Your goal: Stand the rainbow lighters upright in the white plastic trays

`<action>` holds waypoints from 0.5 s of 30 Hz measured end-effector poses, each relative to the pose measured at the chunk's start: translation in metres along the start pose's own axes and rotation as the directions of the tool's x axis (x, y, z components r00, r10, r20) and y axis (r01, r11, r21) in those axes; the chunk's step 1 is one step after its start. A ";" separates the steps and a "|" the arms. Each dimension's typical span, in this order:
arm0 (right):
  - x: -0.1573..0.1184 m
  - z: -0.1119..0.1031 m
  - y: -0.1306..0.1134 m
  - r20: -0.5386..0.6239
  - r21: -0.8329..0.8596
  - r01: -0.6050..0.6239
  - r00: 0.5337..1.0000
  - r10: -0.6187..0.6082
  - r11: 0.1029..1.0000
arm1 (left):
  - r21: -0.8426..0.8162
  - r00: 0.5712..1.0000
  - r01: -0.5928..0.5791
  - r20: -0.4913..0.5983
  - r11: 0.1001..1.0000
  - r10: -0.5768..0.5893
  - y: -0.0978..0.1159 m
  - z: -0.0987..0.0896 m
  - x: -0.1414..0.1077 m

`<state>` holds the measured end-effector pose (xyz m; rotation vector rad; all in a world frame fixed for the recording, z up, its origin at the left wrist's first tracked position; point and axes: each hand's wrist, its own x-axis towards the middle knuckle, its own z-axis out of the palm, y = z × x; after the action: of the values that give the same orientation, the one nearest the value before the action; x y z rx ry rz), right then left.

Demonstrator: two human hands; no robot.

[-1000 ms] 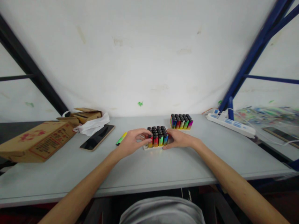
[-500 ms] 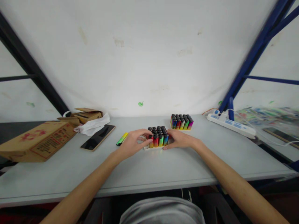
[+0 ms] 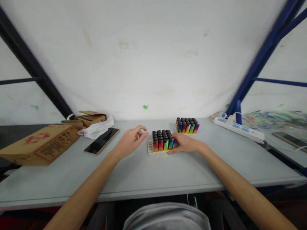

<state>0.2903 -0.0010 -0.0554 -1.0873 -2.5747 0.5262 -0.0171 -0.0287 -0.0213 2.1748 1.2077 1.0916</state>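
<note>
A white tray holds several upright multicoloured lighters with black tops. A column of bare slots shows along its left side. Around the tray's right end curls my right hand, closed, thumb at the front corner and fingers behind the last lighters. My left hand is apart from the tray, off to its left, with fingers bent and thumb near the index finger. Between them shows a bit of a yellow lighter; the hand hides the rest of it.
A second block of lighters stands behind the right hand. To the left are a phone, a white plastic bag and cardboard boxes. A power strip lies at the right, beside a blue frame post.
My left hand has moved left from the tray to where the yellow-green lighter lay on the table; that lighter is now mostly covered. My right hand stays at the tray.
</note>
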 end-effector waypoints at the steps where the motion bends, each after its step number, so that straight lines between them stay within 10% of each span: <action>1: 0.000 0.000 0.000 0.002 -0.004 -0.001 1.000 0.001 1.000 | 0.062 0.998 0.002 -0.069 0.998 0.002 -0.007 -0.009 0.002; 8: 0.000 0.000 0.000 0.008 -0.013 -0.010 1.000 0.010 1.000 | 0.578 0.959 0.226 0.011 0.784 -0.285 -0.053 -0.060 0.007; 15: -0.001 -0.001 -0.001 0.013 -0.024 -0.011 1.000 0.012 1.000 | 0.613 0.899 0.262 0.125 0.745 -0.419 -0.057 -0.061 0.003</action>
<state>0.2905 -0.0017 -0.0539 -1.1106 -2.5937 0.5088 -0.0943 0.0037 -0.0218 2.2645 1.9072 0.2731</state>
